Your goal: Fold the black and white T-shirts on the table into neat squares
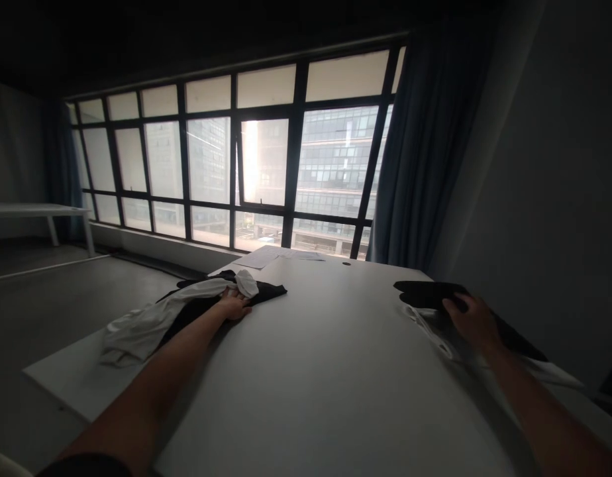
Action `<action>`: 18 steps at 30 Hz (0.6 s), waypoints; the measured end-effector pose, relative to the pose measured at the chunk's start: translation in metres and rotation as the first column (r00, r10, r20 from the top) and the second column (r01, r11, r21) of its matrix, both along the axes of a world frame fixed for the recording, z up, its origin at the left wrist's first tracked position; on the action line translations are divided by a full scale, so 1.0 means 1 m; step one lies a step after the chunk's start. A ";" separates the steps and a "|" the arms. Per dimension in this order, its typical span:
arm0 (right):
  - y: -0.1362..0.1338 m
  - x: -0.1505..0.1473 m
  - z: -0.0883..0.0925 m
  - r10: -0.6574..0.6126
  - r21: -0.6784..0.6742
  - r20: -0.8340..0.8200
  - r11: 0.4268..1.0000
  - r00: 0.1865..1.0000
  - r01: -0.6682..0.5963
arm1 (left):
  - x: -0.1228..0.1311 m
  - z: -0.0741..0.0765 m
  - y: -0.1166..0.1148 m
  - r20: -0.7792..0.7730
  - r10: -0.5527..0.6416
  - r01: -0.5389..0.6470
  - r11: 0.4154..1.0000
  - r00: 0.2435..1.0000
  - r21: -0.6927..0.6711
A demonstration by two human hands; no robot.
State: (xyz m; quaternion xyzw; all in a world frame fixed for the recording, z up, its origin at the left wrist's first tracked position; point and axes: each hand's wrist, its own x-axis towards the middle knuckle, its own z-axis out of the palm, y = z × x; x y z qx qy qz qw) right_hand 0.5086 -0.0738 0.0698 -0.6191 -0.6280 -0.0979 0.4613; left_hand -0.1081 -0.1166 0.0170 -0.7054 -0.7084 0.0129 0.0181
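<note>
On the left side of the white table, my left hand (235, 307) rests on a loose pile of clothing, its fingers spread over the fabric. A white garment (159, 318) lies crumpled across a black garment (273, 293) there. At the right edge, my right hand (473, 322) has its thumb and fingers closed on a folded black cloth (425, 293). Beneath that cloth lies a white cloth (425, 328), its looped edge sticking out toward the middle of the table. The exact kind of each garment cannot be made out.
The white table (336, 371) stretches away toward a wide window. Paper sheets (261, 256) lie at its far end, near a small dark round spot (346, 264). A blue curtain (420, 159) hangs at right. Another white table (32, 210) stands at far left.
</note>
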 end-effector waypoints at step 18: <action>-0.130 -0.130 -0.078 0.301 -0.425 0.288 0.891 0.909 -0.160 | 0.173 -0.027 -0.082 0.268 -0.360 0.366 0.930 0.894 0.028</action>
